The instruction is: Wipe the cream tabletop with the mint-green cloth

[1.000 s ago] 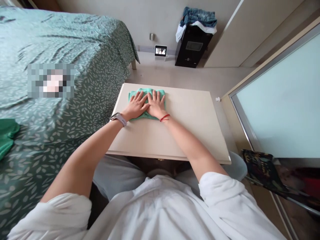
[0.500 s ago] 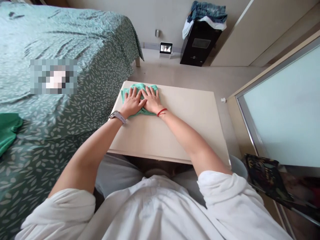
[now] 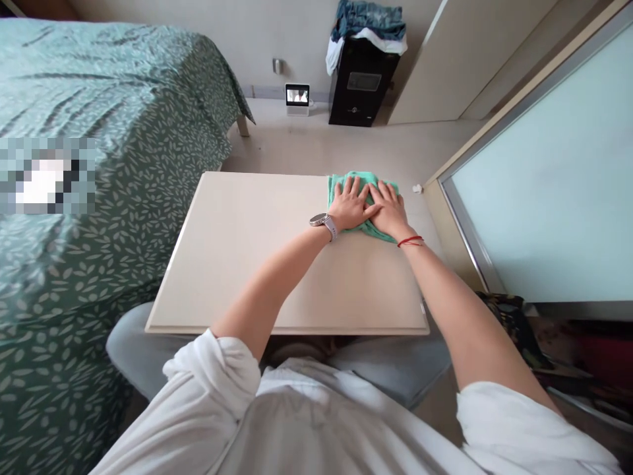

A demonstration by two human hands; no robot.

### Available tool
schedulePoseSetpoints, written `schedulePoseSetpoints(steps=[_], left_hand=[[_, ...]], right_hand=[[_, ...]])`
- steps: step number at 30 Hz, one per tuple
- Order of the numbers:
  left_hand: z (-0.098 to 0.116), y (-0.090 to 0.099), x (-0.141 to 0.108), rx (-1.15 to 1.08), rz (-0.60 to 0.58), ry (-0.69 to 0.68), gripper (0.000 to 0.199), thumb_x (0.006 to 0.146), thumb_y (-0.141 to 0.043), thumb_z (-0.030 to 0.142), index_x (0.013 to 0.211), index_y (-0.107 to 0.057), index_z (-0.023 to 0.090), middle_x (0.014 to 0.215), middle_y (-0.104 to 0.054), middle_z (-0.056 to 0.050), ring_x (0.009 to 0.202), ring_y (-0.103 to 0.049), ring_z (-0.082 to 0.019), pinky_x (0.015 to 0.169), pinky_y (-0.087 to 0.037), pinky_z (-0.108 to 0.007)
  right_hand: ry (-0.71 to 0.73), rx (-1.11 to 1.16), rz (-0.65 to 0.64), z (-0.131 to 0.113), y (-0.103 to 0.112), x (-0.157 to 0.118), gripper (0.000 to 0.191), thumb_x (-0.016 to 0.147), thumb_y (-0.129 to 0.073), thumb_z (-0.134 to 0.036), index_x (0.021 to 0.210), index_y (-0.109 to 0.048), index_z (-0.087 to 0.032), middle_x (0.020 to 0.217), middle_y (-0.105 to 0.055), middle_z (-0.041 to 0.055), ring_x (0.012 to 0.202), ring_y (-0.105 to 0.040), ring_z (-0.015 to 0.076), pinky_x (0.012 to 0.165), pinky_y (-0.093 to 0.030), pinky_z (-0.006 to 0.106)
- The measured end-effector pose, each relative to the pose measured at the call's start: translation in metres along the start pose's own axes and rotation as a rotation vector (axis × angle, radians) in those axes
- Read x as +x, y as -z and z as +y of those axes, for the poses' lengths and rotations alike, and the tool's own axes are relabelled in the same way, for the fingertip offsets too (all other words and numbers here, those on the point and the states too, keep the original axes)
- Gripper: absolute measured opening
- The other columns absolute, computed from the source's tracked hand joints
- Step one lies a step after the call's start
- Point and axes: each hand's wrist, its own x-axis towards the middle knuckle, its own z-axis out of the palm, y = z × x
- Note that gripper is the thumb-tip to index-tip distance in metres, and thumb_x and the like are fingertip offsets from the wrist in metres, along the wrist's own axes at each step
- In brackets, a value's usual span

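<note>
A green cloth [image 3: 368,177] lies bunched and flattened at the far right corner of a small cream-coloured table [image 3: 242,244]. My left hand [image 3: 350,206] presses flat on the cloth with its fingers spread; a watch [image 3: 324,223] is on that wrist. Beside it my right hand [image 3: 390,212] also rests flat on the cloth, fingers stretched forward, with a red string bracelet [image 3: 410,241] at the wrist. The two thumbs meet or overlap between the hands. Part of the cloth is hidden under both palms.
A bed with a green leaf-patterned sheet [image 3: 163,125] stands on the left. At the back are a small screen device [image 3: 297,99] on the floor and a black cabinet [image 3: 359,82] topped with folded jeans [image 3: 368,20]. A frosted-glass panel [image 3: 554,185] is on the right.
Both hands and the cloth have slid from the table's far left corner across to its far right corner. The camera view has turned to the right.
</note>
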Motion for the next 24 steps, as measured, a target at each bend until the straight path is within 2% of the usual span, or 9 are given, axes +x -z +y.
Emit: schedulePoseSetpoints(steps=[2,4,7,9,12,15,20,22,24], left_hand=[[0.004,-0.002,0.008,0.001,-0.013,-0.011,0.082,0.117,-0.042,0.057,0.184,-0.034,0.01,0.191,-0.02,-0.023,0.18,-0.014,-0.043,0.145,-0.014,-0.069],[0.001,0.001,0.012,0.001,-0.031,-0.017,0.08,0.118,-0.041,0.053,0.184,-0.032,0.01,0.192,-0.02,-0.023,0.181,-0.014,-0.042,0.146,-0.014,-0.065],[-0.014,0.009,0.008,0.001,-0.041,-0.003,0.078,0.118,-0.041,0.05,0.184,-0.032,0.008,0.192,-0.019,-0.024,0.181,-0.013,-0.04,0.147,-0.014,-0.061],[-0.033,0.017,0.0,0.008,-0.033,0.016,0.077,0.119,-0.041,0.048,0.183,-0.033,0.007,0.191,-0.018,-0.026,0.181,-0.012,-0.041,0.146,-0.014,-0.061],[-0.078,0.032,-0.024,0.022,-0.012,0.059,0.075,0.119,-0.041,0.047,0.183,-0.033,0.008,0.191,-0.016,-0.028,0.181,-0.013,-0.042,0.144,-0.016,-0.064],[-0.136,0.052,-0.061,0.041,0.01,0.159,0.074,0.119,-0.04,0.046,0.183,-0.034,0.01,0.191,-0.015,-0.027,0.181,-0.013,-0.041,0.144,-0.017,-0.063],[-0.23,0.086,-0.129,0.053,0.069,0.317,0.073,0.117,-0.033,0.045,0.182,-0.038,0.012,0.192,-0.023,-0.021,0.181,-0.016,-0.036,0.145,-0.018,-0.06],[-0.259,0.094,-0.151,0.05,0.081,0.366,0.074,0.115,-0.033,0.048,0.181,-0.039,0.014,0.192,-0.025,-0.018,0.181,-0.017,-0.036,0.145,-0.018,-0.062],[-0.281,0.097,-0.165,0.033,0.109,0.405,0.073,0.115,-0.035,0.052,0.181,-0.04,0.022,0.192,-0.029,-0.013,0.181,-0.017,-0.035,0.145,-0.018,-0.065]], right_hand=[[-0.031,0.011,-0.009,0.009,0.0,0.005,0.073,0.118,-0.032,-0.05,0.185,-0.036,-0.021,0.194,-0.026,0.0162,0.178,-0.025,0.041,0.139,-0.031,0.069],[-0.054,-0.005,-0.025,0.007,0.001,0.011,0.074,0.117,-0.035,-0.049,0.185,-0.035,-0.02,0.195,-0.024,0.0169,0.178,-0.024,0.0423,0.138,-0.032,0.069],[-0.064,-0.049,-0.032,-0.013,0.003,0.019,0.074,0.116,-0.036,-0.045,0.185,-0.033,-0.019,0.195,-0.023,0.018,0.178,-0.023,0.0436,0.139,-0.028,0.072],[-0.057,-0.071,-0.036,-0.038,0.003,0.024,0.074,0.116,-0.035,-0.043,0.186,-0.03,-0.018,0.195,-0.023,0.0179,0.178,-0.022,0.0432,0.139,-0.025,0.074],[-0.01,-0.061,-0.059,-0.094,0.001,0.035,0.074,0.117,-0.032,-0.039,0.187,-0.028,-0.015,0.195,-0.02,0.0182,0.179,-0.02,0.0427,0.141,-0.021,0.074],[0.097,0.001,-0.083,-0.164,-0.004,0.048,0.074,0.116,-0.033,-0.037,0.185,-0.031,-0.013,0.194,-0.023,0.0199,0.178,-0.021,0.0439,0.141,-0.018,0.074],[0.271,0.095,-0.034,-0.281,-0.014,0.064,0.069,0.113,-0.034,-0.029,0.179,-0.043,-0.011,0.182,-0.048,0.0249,0.166,-0.043,0.0452,0.138,-0.018,0.077],[0.315,0.116,-0.046,-0.316,-0.017,0.068,0.07,0.112,-0.032,-0.026,0.179,-0.043,-0.01,0.179,-0.051,0.0255,0.164,-0.046,0.0452,0.138,-0.019,0.077],[0.364,0.126,-0.072,-0.339,-0.02,0.073,0.071,0.112,-0.032,-0.025,0.18,-0.041,-0.01,0.182,-0.048,0.0245,0.167,-0.043,0.0452,0.139,-0.018,0.076]])
